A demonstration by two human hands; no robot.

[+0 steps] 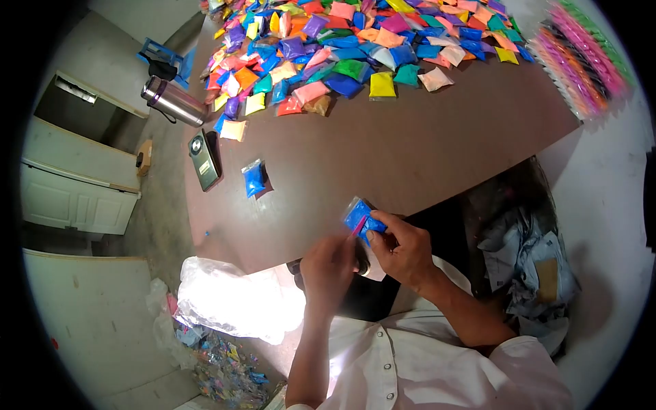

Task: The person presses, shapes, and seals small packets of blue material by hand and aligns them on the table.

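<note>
A small clear packet with blue filling (pixel 357 216) is pinched between the thumb and fingers of my right hand (pixel 404 251), just over the table's front edge. My left hand (pixel 328 268) is smeared by motion but closed, close beside the packet. From its fingertips a slim pink stick (pixel 359 226) reaches up against the packet's face; what kind of tool it is I cannot make out. Another blue packet (pixel 253 179) lies by itself on the brown table (pixel 410 147), ahead of my left hand.
A heap of packets in many colours (pixel 321 55) covers the table's far side. A phone (pixel 204 161) and a steel flask (pixel 174 100) stand along the left edge. Bagged bright strips (pixel 577 61) lie far right. Plastic bags (pixel 236 297) are below left, grey parcels (pixel 533 263) below right.
</note>
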